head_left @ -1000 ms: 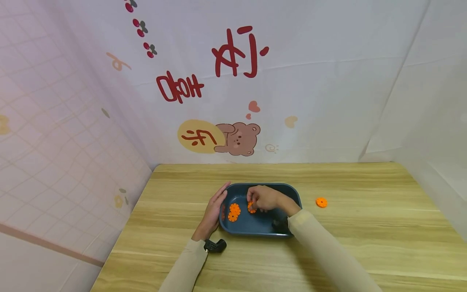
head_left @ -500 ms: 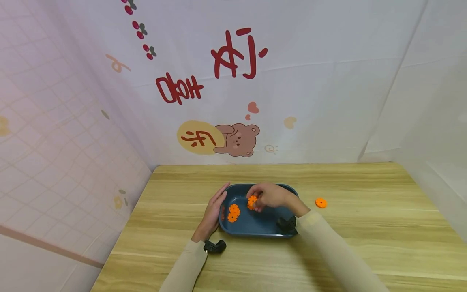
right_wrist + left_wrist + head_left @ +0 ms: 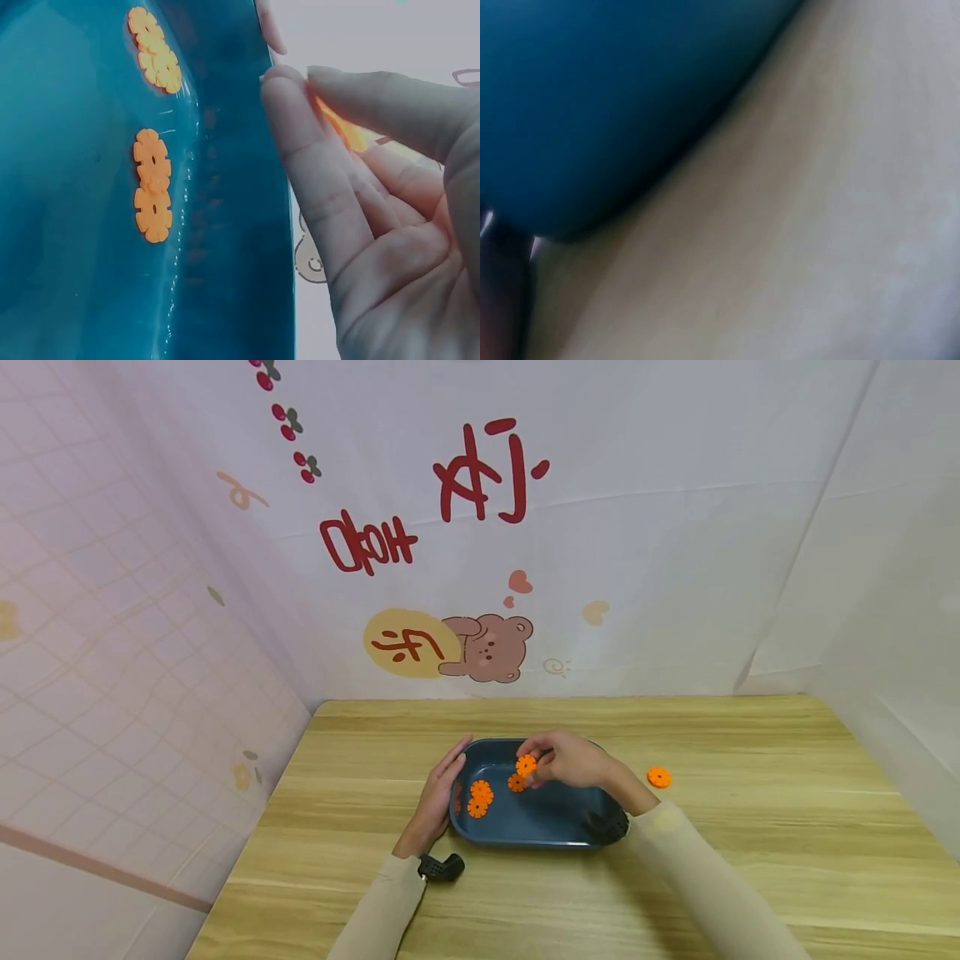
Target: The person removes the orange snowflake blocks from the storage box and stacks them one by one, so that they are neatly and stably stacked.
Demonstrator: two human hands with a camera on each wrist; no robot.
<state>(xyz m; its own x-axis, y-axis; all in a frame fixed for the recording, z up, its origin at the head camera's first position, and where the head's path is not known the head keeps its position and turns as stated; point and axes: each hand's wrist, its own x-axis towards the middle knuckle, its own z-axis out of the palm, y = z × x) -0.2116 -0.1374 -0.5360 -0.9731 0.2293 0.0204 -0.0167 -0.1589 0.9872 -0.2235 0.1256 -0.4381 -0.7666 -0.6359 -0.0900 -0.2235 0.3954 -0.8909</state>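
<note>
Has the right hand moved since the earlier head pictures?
Yes, the right hand has moved rightward and slightly up in the head view, judged against the printed bear.

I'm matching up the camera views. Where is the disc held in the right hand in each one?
Head: the disc is below and slightly right of centre, in the right hand.
Left wrist: not in it.
Right wrist: the disc is upper right of centre, partly hidden in the hand.
Shared landmark: the blue tray, in all three views.
</note>
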